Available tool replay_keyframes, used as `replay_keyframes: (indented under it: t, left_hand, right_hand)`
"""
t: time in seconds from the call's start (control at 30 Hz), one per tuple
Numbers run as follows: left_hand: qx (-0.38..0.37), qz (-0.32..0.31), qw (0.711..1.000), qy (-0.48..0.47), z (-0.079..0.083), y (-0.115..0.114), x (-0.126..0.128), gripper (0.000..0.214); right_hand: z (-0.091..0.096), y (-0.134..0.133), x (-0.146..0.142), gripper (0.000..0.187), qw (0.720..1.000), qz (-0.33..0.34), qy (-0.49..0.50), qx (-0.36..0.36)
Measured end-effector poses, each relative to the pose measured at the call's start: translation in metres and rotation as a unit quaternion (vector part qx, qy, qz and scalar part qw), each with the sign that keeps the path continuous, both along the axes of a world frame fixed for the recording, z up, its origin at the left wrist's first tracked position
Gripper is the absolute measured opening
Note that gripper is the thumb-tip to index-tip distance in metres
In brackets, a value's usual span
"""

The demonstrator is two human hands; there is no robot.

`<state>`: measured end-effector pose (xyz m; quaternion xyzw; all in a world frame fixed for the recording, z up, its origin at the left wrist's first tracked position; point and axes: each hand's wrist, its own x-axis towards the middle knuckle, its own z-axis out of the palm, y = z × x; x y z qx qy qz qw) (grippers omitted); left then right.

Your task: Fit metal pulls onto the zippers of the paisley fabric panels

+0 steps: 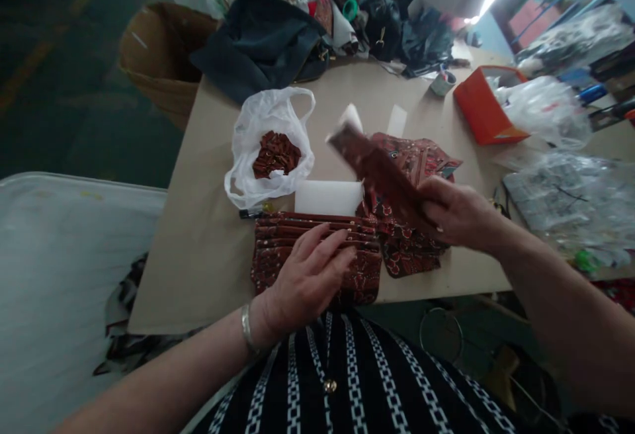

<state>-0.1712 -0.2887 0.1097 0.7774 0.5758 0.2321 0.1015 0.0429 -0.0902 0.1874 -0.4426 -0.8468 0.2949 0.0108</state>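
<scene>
My left hand lies across a row of overlapping brown-red patterned fabric pieces at the table's near edge. Its fingers are stretched out and slightly apart on top of the folds. Held in my right hand, by its near end, is a long brown patterned fabric piece, blurred by motion. That piece slants up and left above a loose pile of red patterned pieces. A white rectangular block or card lies just behind the row, partly overlapped by it.
A white plastic bag holds small brown pieces. Dark cloth hangs over the back left corner beside a brown bin. To the right are an orange box, a small cup and clear plastic bags.
</scene>
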Motion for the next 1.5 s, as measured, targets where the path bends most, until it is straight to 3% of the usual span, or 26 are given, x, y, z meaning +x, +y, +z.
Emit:
replay_keyframes:
  t: [0.1,0.2,0.3,0.4,0.53,0.63,0.83,0.93,1.03,1.13,1.2,1.27,1.4,1.5]
  left_hand:
    - [0.034,-0.025,0.999,0.004,0.035,-0.007,0.002,0.036]
    - [-0.062,-0.07,0.995,0.018,0.038,-0.012,0.006,0.024]
    - [-0.198,-0.078,0.977,0.03,0.014,-0.013,0.001,0.022]
    - [-0.297,-0.03,0.953,0.051,-0.017,-0.008,-0.008,0.02]
    - [-0.347,0.016,0.932,0.108,-0.048,0.004,-0.016,0.022]
    - [-0.364,0.026,0.922,0.128,-0.06,0.011,-0.016,0.023]
    - [-0.36,0.04,0.92,0.149,-0.064,0.013,-0.014,0.025]
    - [-0.312,0.037,0.932,0.183,-0.057,0.01,-0.01,0.025]
    - [-0.209,-0.007,0.96,0.186,-0.056,0.001,-0.002,0.03]
    - [-0.156,-0.089,0.971,0.159,-0.068,-0.015,0.007,0.041]
    - [-0.16,-0.111,0.968,0.159,-0.081,-0.023,0.012,0.044]
    - [-0.164,-0.107,0.967,0.166,-0.092,-0.029,0.013,0.047]
    - [-0.16,-0.094,0.968,0.17,-0.1,-0.03,0.011,0.051]
    - [-0.161,-0.069,0.97,0.171,-0.101,-0.023,0.009,0.05]
  right_hand:
    - [0.012,-0.069,-0.005,0.017,0.991,0.122,-0.054,-0.032]
    - [-0.007,-0.112,-0.007,0.022,0.982,0.172,-0.027,-0.075]
    - [-0.045,-0.123,0.0,0.027,0.983,0.136,0.0,-0.122]
    - [-0.092,-0.117,0.01,0.022,0.987,0.069,0.001,-0.144]
    - [-0.15,-0.111,0.019,0.016,0.993,0.02,0.003,-0.116]
    - [-0.174,-0.112,0.017,0.015,0.997,-0.004,-0.006,-0.082]
    - [-0.173,-0.109,0.006,0.019,0.993,-0.02,-0.107,-0.042]
    - [-0.169,-0.107,0.001,0.02,0.989,-0.014,-0.144,-0.034]
    - [-0.168,-0.109,-0.002,0.019,0.988,-0.012,-0.151,-0.032]
    - [-0.165,-0.109,-0.003,0.018,0.988,-0.001,-0.148,-0.039]
    - [-0.157,-0.097,-0.002,0.015,0.991,0.015,-0.128,-0.03]
    - [-0.145,-0.069,0.001,0.015,0.995,0.009,-0.093,0.015]
    - [-0.12,0.027,0.005,0.023,0.984,-0.074,-0.103,0.123]
    - [-0.118,0.094,-0.005,0.024,0.97,-0.108,-0.187,0.109]
